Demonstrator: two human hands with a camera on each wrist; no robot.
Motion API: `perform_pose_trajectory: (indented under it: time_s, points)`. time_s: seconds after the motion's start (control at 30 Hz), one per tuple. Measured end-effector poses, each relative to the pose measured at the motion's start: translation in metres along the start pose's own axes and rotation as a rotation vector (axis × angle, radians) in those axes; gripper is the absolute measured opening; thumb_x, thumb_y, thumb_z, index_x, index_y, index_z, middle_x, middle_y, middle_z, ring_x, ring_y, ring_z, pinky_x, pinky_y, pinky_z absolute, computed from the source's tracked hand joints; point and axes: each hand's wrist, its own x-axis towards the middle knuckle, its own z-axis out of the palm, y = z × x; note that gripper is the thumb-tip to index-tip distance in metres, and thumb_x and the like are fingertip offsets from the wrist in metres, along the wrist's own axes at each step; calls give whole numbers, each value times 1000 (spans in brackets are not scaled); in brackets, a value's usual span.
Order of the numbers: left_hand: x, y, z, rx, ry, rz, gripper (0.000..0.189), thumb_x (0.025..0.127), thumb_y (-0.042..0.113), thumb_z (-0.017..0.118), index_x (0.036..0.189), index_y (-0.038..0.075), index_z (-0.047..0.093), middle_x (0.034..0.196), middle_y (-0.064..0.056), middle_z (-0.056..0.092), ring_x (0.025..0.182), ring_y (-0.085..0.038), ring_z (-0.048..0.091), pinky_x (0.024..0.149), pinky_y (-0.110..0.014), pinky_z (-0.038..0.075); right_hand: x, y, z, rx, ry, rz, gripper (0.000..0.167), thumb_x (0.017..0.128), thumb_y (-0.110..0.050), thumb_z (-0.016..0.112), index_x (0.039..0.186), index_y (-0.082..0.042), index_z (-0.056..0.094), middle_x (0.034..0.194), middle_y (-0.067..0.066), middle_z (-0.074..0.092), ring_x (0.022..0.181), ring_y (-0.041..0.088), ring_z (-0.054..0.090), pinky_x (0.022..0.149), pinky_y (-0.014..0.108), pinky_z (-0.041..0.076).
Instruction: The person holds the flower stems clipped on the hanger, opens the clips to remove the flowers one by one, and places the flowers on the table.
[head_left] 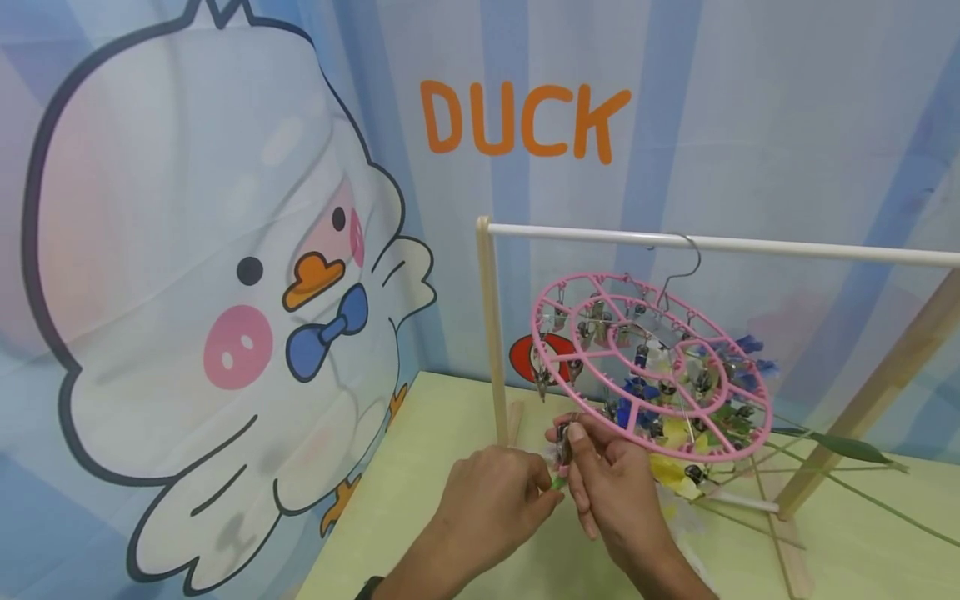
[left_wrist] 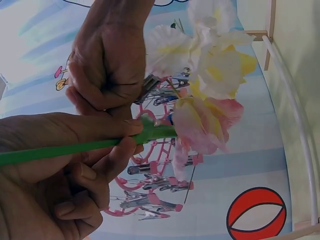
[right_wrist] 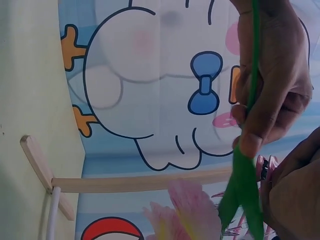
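My left hand (head_left: 497, 498) pinches the green stem of an artificial flower between thumb and forefinger. Its pink-and-yellow petals (left_wrist: 205, 125) spread just beyond the fingertips in the left wrist view. Beside it, my right hand (head_left: 617, 483) holds a metal clip (head_left: 565, 440) with a pink tip, close under the near left rim of a round pink clip hanger (head_left: 633, 417). That hanger tilts from a metal hook on a white rail. In the right wrist view the green stem (right_wrist: 255, 60) runs down past the left thumb to green leaves (right_wrist: 242, 195); the right hand (right_wrist: 297, 187) is partly cut off.
Several clips hang around the hanger, with yellow flowers (head_left: 675, 450), blue flowers (head_left: 637, 400) and long stems on its right side. The white rail (head_left: 750, 243) rests on wooden posts (head_left: 491, 333) on a pale green tabletop (head_left: 397, 492). Behind hangs a duck-printed cloth (head_left: 187, 250).
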Motion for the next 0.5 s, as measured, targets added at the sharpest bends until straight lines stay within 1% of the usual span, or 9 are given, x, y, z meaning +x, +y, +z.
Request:
perform_pose_trajectory:
  time_s: [0.13,0.27,0.33,0.37,0.43,0.47,0.5]
  points:
    - [-1,-1,1,14,-9,-15,12,90,27,87,81,19,82,63,16,64,57,5,50,49,-18,40,1,-1,-1,0,9,-13,35,113,-26,53,131,3,60,108,5,75,39,3,41,32,22,36]
    - [-2,-3,1,15,-6,-25,12,89,27,88,82,19,82,64,15,66,58,4,51,49,-19,41,2,-2,-2,10,-1,-1,35,114,-27,52,133,2,59,111,7,73,40,4,41,33,22,36]
    - [-3,-5,1,19,2,-25,12,89,26,88,82,19,82,64,15,66,58,4,52,48,-19,40,3,-1,-2,5,-7,5,36,114,-27,51,135,1,59,113,4,74,41,4,42,34,22,36]
    - [-3,-6,1,23,7,-25,12,89,27,88,82,19,82,63,15,66,58,4,52,48,-19,40,3,-2,-3,0,-14,6,36,114,-27,51,136,1,59,109,4,74,41,4,43,34,22,37]
    - [-5,-8,2,33,19,-28,12,89,27,88,82,19,82,63,15,65,57,4,51,47,-20,40,2,-2,-4,-11,-40,15,38,115,-28,49,139,-1,57,93,2,72,43,5,45,36,22,39]
    - [-5,-9,2,39,26,-31,12,88,27,88,81,20,82,63,15,65,57,4,52,47,-20,39,2,-2,-5,-14,-54,14,39,115,-29,48,141,-1,56,93,-1,72,45,6,47,37,23,41]
    - [-6,-11,2,46,34,-34,12,88,27,88,81,20,82,63,15,66,57,4,52,47,-20,39,2,-2,-6,-18,-70,15,40,115,-30,48,142,-2,55,84,-2,70,46,6,48,38,24,42]
